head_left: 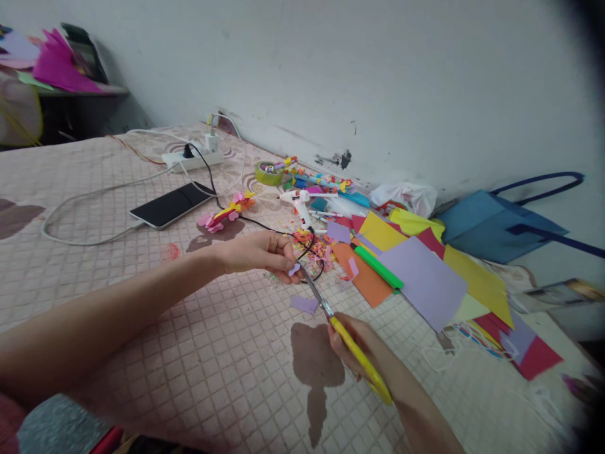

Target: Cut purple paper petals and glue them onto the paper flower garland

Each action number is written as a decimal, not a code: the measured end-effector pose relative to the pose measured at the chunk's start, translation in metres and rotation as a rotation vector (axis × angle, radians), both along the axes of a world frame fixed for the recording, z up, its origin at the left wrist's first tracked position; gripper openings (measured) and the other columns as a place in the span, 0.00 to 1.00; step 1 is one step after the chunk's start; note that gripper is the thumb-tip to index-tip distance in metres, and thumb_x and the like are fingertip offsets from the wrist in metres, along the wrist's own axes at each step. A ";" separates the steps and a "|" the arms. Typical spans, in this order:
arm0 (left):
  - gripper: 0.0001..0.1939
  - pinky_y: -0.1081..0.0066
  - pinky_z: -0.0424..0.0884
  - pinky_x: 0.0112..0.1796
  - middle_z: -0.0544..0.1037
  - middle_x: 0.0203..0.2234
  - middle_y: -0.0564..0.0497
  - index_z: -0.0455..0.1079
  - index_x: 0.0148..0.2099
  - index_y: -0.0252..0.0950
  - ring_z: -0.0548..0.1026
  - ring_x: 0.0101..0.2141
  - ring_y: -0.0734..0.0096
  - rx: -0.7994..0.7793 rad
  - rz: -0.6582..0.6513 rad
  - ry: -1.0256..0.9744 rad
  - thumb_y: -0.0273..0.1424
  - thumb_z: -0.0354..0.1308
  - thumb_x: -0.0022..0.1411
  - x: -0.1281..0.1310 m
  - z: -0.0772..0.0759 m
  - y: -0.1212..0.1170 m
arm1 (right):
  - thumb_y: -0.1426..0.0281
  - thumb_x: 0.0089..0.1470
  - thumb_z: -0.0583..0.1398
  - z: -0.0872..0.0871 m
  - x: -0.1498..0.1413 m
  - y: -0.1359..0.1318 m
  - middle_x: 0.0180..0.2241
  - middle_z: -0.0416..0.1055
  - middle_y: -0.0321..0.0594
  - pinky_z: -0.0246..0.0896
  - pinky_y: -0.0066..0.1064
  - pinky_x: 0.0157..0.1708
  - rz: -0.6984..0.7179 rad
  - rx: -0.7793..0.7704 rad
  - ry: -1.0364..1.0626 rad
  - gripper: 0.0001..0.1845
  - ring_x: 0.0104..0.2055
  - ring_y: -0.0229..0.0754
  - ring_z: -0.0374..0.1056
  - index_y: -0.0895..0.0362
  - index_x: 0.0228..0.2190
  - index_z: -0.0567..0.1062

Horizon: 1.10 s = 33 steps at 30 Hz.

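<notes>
Between the fingertips of my left hand [265,253] is a small piece of lilac paper [293,269]. My right hand [355,340] grips a pair of scissors [355,352] by the yellow handles. The metal blades point up and left, with their tips at the lilac piece; whether they touch it I cannot tell. A lilac paper offcut [304,304] lies on the cloth just below the blades. Behind my left hand, a heap of tiny coloured paper scraps [319,249] surrounds a black cable.
A white glue gun [299,205] lies behind the scraps. Coloured paper sheets [423,277], a green marker [378,266] and a blue bag [501,224] are at right. A paper-flower stick [227,213], phone [172,205] and power strip [193,159] lie at left. A wall stands behind.
</notes>
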<state>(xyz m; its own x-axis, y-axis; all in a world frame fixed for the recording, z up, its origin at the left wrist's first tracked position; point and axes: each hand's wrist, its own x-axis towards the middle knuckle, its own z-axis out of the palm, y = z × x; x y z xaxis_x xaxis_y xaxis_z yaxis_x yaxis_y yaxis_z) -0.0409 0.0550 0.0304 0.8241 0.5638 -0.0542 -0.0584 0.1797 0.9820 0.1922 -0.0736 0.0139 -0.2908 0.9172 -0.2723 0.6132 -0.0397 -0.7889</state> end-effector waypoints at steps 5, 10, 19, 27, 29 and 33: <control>0.07 0.72 0.73 0.35 0.79 0.26 0.48 0.66 0.29 0.31 0.78 0.31 0.71 -0.016 0.004 -0.005 0.29 0.62 0.53 0.000 0.000 0.000 | 0.64 0.53 0.55 0.005 -0.003 -0.001 0.19 0.52 0.29 0.46 0.23 0.17 -0.008 0.014 0.026 0.13 0.19 0.31 0.49 0.56 0.22 0.59; 0.07 0.72 0.73 0.35 0.79 0.28 0.48 0.66 0.29 0.31 0.78 0.32 0.72 -0.036 -0.010 -0.019 0.28 0.62 0.53 0.000 -0.001 0.001 | 0.65 0.54 0.53 0.010 -0.004 -0.002 0.18 0.53 0.30 0.47 0.24 0.17 0.030 0.069 0.018 0.12 0.19 0.31 0.50 0.56 0.22 0.60; 0.07 0.75 0.73 0.33 0.79 0.28 0.49 0.67 0.29 0.30 0.78 0.31 0.74 -0.034 -0.018 -0.018 0.28 0.62 0.54 0.001 0.001 -0.001 | 0.66 0.53 0.54 0.010 0.000 -0.003 0.19 0.58 0.32 0.51 0.25 0.20 0.043 0.094 0.008 0.10 0.21 0.34 0.55 0.55 0.22 0.63; 0.08 0.75 0.73 0.32 0.79 0.26 0.49 0.67 0.28 0.31 0.78 0.30 0.74 -0.037 -0.024 -0.007 0.29 0.63 0.52 0.001 0.001 0.000 | 0.67 0.52 0.53 0.014 -0.006 -0.001 0.19 0.54 0.31 0.47 0.23 0.17 0.033 0.037 -0.029 0.10 0.20 0.31 0.50 0.56 0.22 0.61; 0.09 0.75 0.73 0.33 0.79 0.26 0.49 0.67 0.28 0.31 0.78 0.30 0.74 -0.039 -0.027 -0.006 0.30 0.63 0.52 0.000 0.000 0.000 | 0.67 0.52 0.53 0.016 -0.008 0.000 0.19 0.53 0.30 0.45 0.22 0.15 0.018 -0.012 -0.033 0.10 0.19 0.31 0.49 0.56 0.22 0.60; 0.09 0.75 0.73 0.33 0.79 0.26 0.50 0.67 0.28 0.31 0.78 0.31 0.74 -0.038 -0.034 -0.004 0.30 0.63 0.52 0.000 0.000 0.000 | 0.67 0.52 0.52 0.018 -0.008 -0.001 0.18 0.52 0.29 0.43 0.21 0.14 0.021 -0.047 -0.031 0.10 0.18 0.30 0.48 0.56 0.22 0.59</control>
